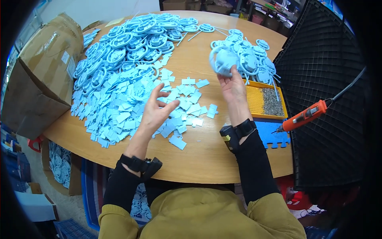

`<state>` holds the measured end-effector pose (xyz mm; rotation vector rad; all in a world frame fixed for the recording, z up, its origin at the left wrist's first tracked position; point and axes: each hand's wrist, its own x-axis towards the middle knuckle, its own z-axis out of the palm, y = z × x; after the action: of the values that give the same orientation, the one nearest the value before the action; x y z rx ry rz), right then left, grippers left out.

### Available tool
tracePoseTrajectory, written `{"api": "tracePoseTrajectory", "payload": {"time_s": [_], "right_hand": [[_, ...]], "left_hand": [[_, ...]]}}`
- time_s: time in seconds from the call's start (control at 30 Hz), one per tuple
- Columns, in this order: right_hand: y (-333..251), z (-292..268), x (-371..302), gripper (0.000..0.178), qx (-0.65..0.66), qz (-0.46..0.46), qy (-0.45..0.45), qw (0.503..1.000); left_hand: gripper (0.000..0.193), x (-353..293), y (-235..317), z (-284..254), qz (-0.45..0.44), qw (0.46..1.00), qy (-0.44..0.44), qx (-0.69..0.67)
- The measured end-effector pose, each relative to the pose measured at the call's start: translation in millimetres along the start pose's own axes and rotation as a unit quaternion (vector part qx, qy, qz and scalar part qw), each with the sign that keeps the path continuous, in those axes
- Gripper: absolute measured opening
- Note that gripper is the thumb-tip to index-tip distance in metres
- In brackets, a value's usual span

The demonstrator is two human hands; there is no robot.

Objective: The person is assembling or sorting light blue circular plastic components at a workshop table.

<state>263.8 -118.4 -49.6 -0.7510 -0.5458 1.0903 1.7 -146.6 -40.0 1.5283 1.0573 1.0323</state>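
Note:
In my right hand [232, 84] is a light blue round plastic part [223, 60] with a ring-like rim, slightly blurred. It is raised in front of a smaller heap of similar blue parts [248, 55]. My left hand [157, 109] is empty, fingers apart, over the edge of a spread of small flat blue plastic plates [123, 103]. Behind those plates rises a large heap of ringed blue parts [135, 38]. A yellow tray [256, 101] of small metal screws [272, 101] sits right of my right wrist.
An orange electric screwdriver [304, 116] hangs on a cable above a blue foam mat [270, 133]. A black mesh panel [326, 71] borders the right side of the wooden table [199, 159]. At the left stands a cardboard box [47, 59]; below it, another box holds blue parts [59, 163].

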Motion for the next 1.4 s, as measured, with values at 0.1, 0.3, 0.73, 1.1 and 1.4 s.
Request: {"api": "tracePoseTrajectory", "payload": {"time_s": [0.1, 0.3, 0.73, 1.1, 1.4], "right_hand": [[-3, 10, -3, 0.044, 0.081, 0.014, 0.018, 0.996], [-3, 36, -12, 0.039, 0.106, 0.006, -0.012, 0.994], [-3, 78, -32, 0.021, -0.414, -0.389, -0.087, 0.818], [-1, 75, -47, 0.009, -0.522, -0.420, -0.136, 0.730], [12, 79, -41, 0.010, -0.515, -0.416, -0.121, 0.740]], "left_hand": [[0.060, -5, -3, -2, 0.010, 1.000, 0.022, 0.016], [0.059, -48, 23, 45, -0.056, 0.955, -0.268, -0.117], [0.047, -91, 28, 97, -0.199, 0.919, -0.181, -0.288], [0.041, -101, 26, 99, -0.116, 0.968, -0.165, -0.148], [0.060, -95, 40, 88, 0.231, 0.971, -0.026, 0.063]]}}
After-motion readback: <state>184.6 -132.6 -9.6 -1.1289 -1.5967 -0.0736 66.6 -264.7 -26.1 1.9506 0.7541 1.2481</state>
